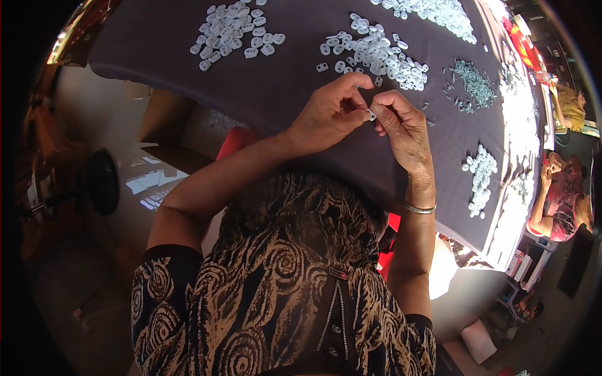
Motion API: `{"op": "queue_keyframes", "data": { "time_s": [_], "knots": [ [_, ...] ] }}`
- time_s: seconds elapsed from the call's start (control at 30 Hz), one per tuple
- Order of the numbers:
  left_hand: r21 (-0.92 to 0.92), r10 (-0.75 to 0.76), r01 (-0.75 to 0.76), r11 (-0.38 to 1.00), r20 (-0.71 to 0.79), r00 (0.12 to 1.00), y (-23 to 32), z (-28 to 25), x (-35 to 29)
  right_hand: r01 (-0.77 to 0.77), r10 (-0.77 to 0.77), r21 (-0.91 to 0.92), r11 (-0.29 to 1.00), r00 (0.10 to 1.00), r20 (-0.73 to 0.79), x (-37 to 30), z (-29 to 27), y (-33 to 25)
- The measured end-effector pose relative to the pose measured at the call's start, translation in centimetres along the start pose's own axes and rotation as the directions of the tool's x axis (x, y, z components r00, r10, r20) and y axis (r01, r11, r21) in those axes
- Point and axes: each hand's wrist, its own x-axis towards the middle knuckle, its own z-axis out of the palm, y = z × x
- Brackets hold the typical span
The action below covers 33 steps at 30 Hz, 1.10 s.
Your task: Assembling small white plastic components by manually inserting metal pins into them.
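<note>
Close to the table's front edge, my left hand (327, 116) and my right hand (407, 130) meet fingertip to fingertip. Both pinch one small white plastic piece (372, 116) with dark openings, mostly covered by the fingers. Just beyond them lies a heap of white oval pieces (379, 55), each with two holes. A bracelet circles my right wrist. Right of my right hand is a scattered pile of tiny grey-green parts (475, 84), too small to name.
A dark cloth covers the table (276, 88). More white pieces lie in a pile at the far left (227, 28), a far-right pile (439, 15) and a smaller right-hand pile (481, 178). A cardboard box (166, 119) stands below the table. Other people (564, 197) sit at the right.
</note>
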Motion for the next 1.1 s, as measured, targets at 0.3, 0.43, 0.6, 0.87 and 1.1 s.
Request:
{"op": "queue_keyframes", "data": {
  "time_s": [0.3, 0.43, 0.6, 0.87, 1.1],
  "knots": [
    [0.122, -0.019, 0.030, 0.992, -0.086, 0.996, -0.1, 0.6, -0.1, 0.030, -0.053, -0.310, 0.950, 0.996, -0.067, -0.1, 0.3, -0.3],
    [0.104, -0.022, 0.035, 0.994, -0.127, 0.992, -0.3, 1.0, 0.0, 0.037, -0.078, -0.412, 0.910, 0.993, -0.083, 0.2, 0.7, -1.1],
    [0.121, 0.023, -0.003, 0.993, -0.166, 0.986, -0.4, 0.9, 0.1, 0.140, -0.222, -0.490, 0.860, 0.969, -0.112, 0.4, 1.1, -0.9],
    [0.070, -0.035, 0.045, 0.997, -0.136, 0.990, 0.2, 0.6, 0.1, 0.030, -0.078, -0.362, 0.932, 0.990, -0.120, 0.2, 0.8, -0.6],
    [0.118, -0.023, 0.030, 0.993, -0.055, 0.998, 0.2, 0.2, 0.3, -0.089, 0.067, -0.208, 0.974, 0.992, -0.108, 0.2, 0.6, -1.2]
  ]
}}
